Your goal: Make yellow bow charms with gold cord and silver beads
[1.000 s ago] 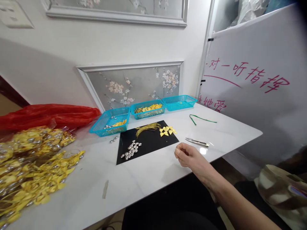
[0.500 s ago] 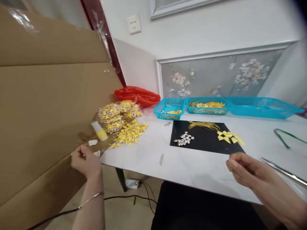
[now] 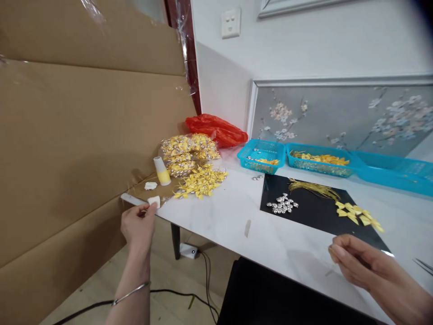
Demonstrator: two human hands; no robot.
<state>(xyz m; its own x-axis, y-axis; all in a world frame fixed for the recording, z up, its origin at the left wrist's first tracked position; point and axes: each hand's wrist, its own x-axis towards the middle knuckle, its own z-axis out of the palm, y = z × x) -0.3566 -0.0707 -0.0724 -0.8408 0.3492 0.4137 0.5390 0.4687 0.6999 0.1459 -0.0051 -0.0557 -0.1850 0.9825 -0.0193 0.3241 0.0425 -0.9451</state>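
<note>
My left hand (image 3: 138, 225) is at the table's left corner, thumb and forefinger pinched at the lower edge of a small white folded pad (image 3: 154, 201). Just behind it lies a second crumpled white piece (image 3: 150, 185). A white-and-yellow cone of thread (image 3: 162, 171) stands beyond, beside a heap of yellow ribbon bows with silvery beads (image 3: 203, 180). Over the front of the table, my right hand (image 3: 358, 259) has its fingertips pressed together; whatever they hold, if anything, is too small to see. Nearest to it are a black board (image 3: 304, 214) and loose yellow bows (image 3: 358, 213).
Silvery beads (image 3: 282, 204) and gold cords (image 3: 314, 188) lie on the board. Blue baskets (image 3: 260, 168) line the wall. Bagged bows (image 3: 182, 153) and a red plastic bag (image 3: 216, 130) sit at back left. Cardboard (image 3: 84, 135) walls the left side. Tweezer-like tips (image 3: 424, 266) show at right.
The view has turned left, so the table things appear further right. My left hand has come to the white pad at the corner. My right hand keeps its pinch.
</note>
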